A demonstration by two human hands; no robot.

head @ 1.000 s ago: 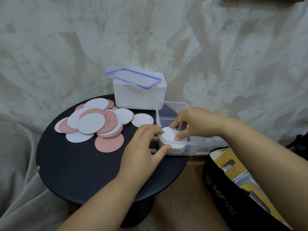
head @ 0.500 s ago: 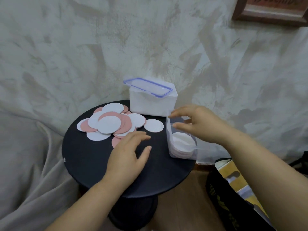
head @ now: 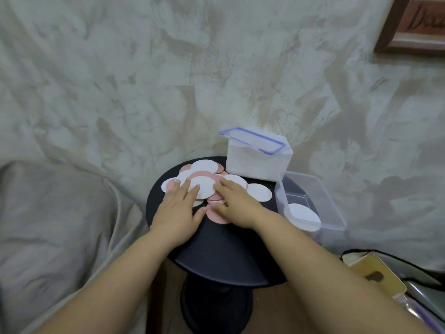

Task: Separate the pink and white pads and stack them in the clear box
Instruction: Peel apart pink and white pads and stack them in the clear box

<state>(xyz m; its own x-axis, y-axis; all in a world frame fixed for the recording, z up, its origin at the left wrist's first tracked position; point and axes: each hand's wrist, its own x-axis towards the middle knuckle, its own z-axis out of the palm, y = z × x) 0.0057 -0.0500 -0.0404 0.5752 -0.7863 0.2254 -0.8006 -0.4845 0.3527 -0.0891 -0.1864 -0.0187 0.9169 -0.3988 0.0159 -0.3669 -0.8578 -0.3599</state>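
Right hand (head: 237, 203) was moved from clear box (head: 331, 201) to pad pile (head: 204, 166), left hand (head: 178, 208) too; both laid flat, nothing gripped.

A round black table (head: 228, 249) carries a loose pile of pink and white pads (head: 204, 186) on its far side. One white pad (head: 259, 192) lies just right of the pile. A white tub (head: 257, 166) stands behind, and the clear box (head: 313, 189) sits at the right edge.
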